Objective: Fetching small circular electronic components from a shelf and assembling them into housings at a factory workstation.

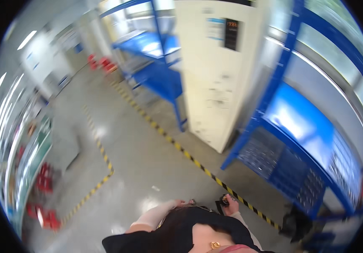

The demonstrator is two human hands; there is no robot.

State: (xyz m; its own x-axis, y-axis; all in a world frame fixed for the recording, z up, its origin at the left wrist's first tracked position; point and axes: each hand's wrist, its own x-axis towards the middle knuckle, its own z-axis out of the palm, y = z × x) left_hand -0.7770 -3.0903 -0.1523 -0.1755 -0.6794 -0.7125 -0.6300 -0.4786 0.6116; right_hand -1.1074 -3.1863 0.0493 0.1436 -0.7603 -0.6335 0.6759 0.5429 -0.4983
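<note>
A person's right hand (231, 205) grips a small dark round object (224, 199) at chest height, above a grey factory floor (147, 147) crossed by yellow-and-black tape (181, 149). The left hand (182, 203), just beside it in a pale sleeve, is too blurred to tell whether it is closed. Blue racking (274, 147) stands alongside.

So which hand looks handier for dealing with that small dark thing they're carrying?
Probably the right hand: it already grips the small dark object. The left hand is close beside it, but blur hides whether it holds anything.
</note>
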